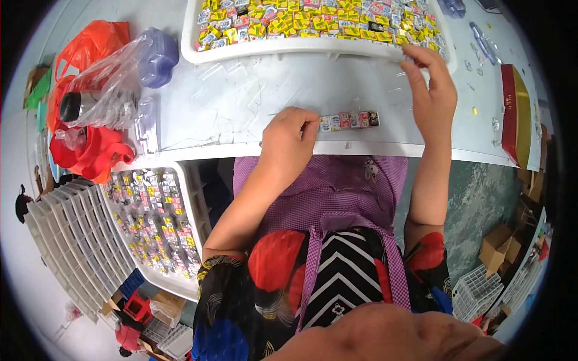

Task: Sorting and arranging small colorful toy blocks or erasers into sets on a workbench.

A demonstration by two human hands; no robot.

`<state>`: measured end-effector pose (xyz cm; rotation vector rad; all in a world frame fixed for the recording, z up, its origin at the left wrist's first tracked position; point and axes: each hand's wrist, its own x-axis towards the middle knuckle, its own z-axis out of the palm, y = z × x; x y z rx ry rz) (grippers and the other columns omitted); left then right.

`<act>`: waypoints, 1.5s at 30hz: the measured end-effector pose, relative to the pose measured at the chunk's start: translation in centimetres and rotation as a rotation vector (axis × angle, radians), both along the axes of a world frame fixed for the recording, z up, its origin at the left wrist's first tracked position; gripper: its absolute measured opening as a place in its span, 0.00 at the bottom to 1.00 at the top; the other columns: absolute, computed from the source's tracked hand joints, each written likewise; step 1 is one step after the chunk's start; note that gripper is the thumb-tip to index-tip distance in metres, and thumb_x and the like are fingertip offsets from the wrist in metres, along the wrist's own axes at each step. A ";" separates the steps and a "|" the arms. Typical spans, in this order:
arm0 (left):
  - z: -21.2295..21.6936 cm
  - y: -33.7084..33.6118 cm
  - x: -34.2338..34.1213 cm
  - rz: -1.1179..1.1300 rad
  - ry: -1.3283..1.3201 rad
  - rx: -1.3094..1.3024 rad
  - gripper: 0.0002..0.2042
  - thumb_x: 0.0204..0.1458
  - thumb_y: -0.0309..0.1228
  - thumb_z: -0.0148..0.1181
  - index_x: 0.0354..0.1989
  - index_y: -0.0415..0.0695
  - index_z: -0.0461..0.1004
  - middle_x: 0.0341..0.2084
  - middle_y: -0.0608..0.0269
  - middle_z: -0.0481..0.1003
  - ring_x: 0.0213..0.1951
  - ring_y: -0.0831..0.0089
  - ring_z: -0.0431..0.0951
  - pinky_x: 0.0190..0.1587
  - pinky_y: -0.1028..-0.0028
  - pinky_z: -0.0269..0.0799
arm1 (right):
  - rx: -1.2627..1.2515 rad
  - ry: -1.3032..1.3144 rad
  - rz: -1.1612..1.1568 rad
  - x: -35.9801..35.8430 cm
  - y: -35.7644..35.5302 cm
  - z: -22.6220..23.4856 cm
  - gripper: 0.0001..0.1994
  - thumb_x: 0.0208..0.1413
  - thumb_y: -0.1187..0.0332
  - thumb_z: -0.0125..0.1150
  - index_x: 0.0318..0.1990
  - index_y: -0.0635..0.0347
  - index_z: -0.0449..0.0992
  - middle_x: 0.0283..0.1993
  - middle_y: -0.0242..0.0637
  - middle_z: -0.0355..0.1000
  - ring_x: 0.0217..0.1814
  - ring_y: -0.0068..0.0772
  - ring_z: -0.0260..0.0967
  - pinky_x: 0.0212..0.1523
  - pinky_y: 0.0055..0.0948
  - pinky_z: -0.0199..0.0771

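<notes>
A short row of small printed blocks (352, 121), pink, white and black, lies on the table near its front edge. My left hand (288, 141) is closed at the row's left end, its thumb and fingertips pinching that end. My right hand (435, 90) is raised at the front rim of a white tray (253, 52). Its thumb and forefinger are curved and apart, and I see nothing clearly between them. Inside the tray lies a heap of small wrapped blocks (289, 23), mostly yellow, with pink, white and a few black ones.
Red plastic bags (96, 45), a dark-capped bottle (71, 107) and stacked clear plastic trays (158, 57) stand at the left. Below them, a white crate (191, 225) holds packed rows of blocks. A red and gold box (515, 114) lies at the right edge.
</notes>
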<state>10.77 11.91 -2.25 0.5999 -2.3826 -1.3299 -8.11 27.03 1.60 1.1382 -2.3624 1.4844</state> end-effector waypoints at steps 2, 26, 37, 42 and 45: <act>0.0 0.3 -0.1 -0.014 0.000 -0.024 0.03 0.47 0.21 0.61 0.30 0.37 0.76 0.30 0.53 0.75 0.31 0.56 0.77 0.33 0.67 0.73 | -0.032 0.046 -0.086 -1.6 -0.2 0.9 0.09 0.54 0.74 0.60 0.43 0.62 0.78 0.40 0.33 0.74 0.39 0.24 0.69 0.44 0.21 0.68; 0.1 -1.0 1.2 -0.181 0.113 -0.347 0.12 0.49 0.22 0.60 0.44 0.42 0.76 0.38 0.56 0.75 0.40 0.57 0.73 0.42 0.65 0.68 | -0.216 -0.578 0.060 3.3 2.9 -3.2 0.12 0.53 0.81 0.56 0.45 0.64 0.74 0.47 0.34 0.75 0.48 0.24 0.69 0.51 0.23 0.68; -1.6 -0.5 3.0 -0.268 0.051 -0.646 0.16 0.44 0.27 0.65 0.44 0.38 0.77 0.52 0.54 0.72 0.55 0.55 0.69 0.54 0.60 0.65 | 0.217 0.200 0.255 5.2 -0.8 -6.4 0.13 0.45 0.74 0.65 0.41 0.56 0.76 0.44 0.34 0.75 0.48 0.41 0.68 0.52 0.37 0.63; -2.1 -0.5 3.8 -0.152 0.049 -0.565 0.18 0.42 0.25 0.68 0.44 0.37 0.76 0.49 0.52 0.73 0.52 0.53 0.72 0.52 0.63 0.68 | 0.193 0.174 0.222 5.3 -0.9 -6.7 0.13 0.44 0.74 0.65 0.40 0.57 0.77 0.43 0.34 0.76 0.49 0.39 0.69 0.52 0.36 0.64; -2.2 -0.4 3.9 -0.164 0.063 -0.606 0.17 0.42 0.25 0.69 0.43 0.36 0.76 0.47 0.52 0.74 0.50 0.54 0.73 0.52 0.63 0.68 | 0.181 0.191 0.218 5.4 -1.0 -6.9 0.12 0.43 0.74 0.66 0.39 0.57 0.77 0.43 0.34 0.77 0.49 0.39 0.69 0.51 0.35 0.65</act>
